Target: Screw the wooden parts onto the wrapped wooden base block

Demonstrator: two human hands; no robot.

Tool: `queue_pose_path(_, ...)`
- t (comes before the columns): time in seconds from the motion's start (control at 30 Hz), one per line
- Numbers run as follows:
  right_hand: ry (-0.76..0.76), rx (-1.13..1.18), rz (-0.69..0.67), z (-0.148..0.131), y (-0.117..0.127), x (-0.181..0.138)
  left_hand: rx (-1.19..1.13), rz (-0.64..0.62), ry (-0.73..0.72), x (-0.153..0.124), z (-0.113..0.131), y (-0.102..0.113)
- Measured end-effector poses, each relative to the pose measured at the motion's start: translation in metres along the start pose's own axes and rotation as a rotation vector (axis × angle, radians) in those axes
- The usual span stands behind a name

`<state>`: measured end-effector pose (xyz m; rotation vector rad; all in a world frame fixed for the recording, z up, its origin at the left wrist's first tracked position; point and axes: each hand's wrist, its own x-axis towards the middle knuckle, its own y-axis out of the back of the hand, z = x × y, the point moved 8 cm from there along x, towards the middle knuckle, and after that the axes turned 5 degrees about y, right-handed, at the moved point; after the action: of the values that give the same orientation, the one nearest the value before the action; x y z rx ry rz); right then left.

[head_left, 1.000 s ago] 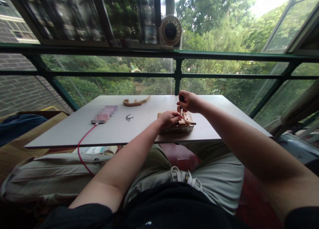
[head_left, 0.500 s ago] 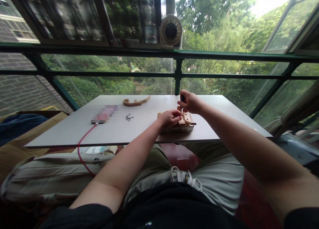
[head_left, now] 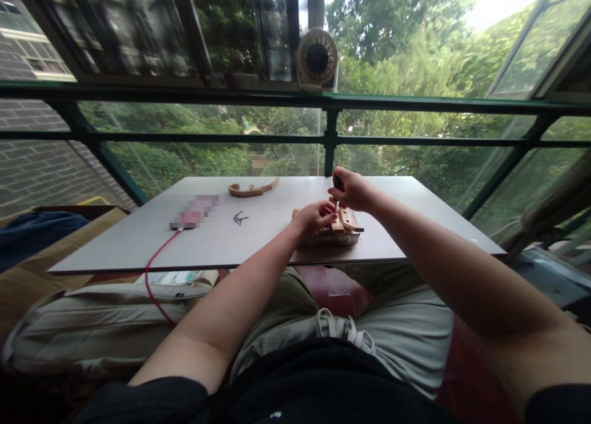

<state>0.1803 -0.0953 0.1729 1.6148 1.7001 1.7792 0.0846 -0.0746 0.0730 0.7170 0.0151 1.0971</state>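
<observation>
A screwdriver (head_left: 338,183) with a dark handle stands roughly upright, and my right hand (head_left: 353,189) is closed around that handle. Its shaft points down at a light wooden piece (head_left: 347,220) with dark holes in it. My left hand (head_left: 314,220) is bent over the left side of this wood, thumb and fingertips closed in on it beside the screwdriver's tip. What the tip touches is hidden by those fingers. Under the wood lies a thick block-like base (head_left: 330,240), partly covered by my left hand.
On the white table (head_left: 258,245) lie several small dark screws (head_left: 240,217), a curved wooden part (head_left: 252,190) and a blurred-out phone-like object (head_left: 191,215) with a red cable (head_left: 154,258). A round fan (head_left: 317,56) stands by the window rail. A pale bag (head_left: 101,325) sits below left.
Both hands stay at the wooden piece with almost no movement. The right hand's grip on the screwdriver handle has shifted very slightly.
</observation>
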Motion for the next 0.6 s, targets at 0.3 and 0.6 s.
queue_pose_path(0.3,0.014,-0.067,-0.003,-0.0015,-0.0031,0.0033,-0.046,-0.013,0.039,0.0015,-0.0037,-0.0011)
queue_pose_path(0.6,0.091,0.053,-0.096,-0.0070,-0.0093,0.0014,0.017,-0.004,0.032,0.0005,-0.0016,0.0000)
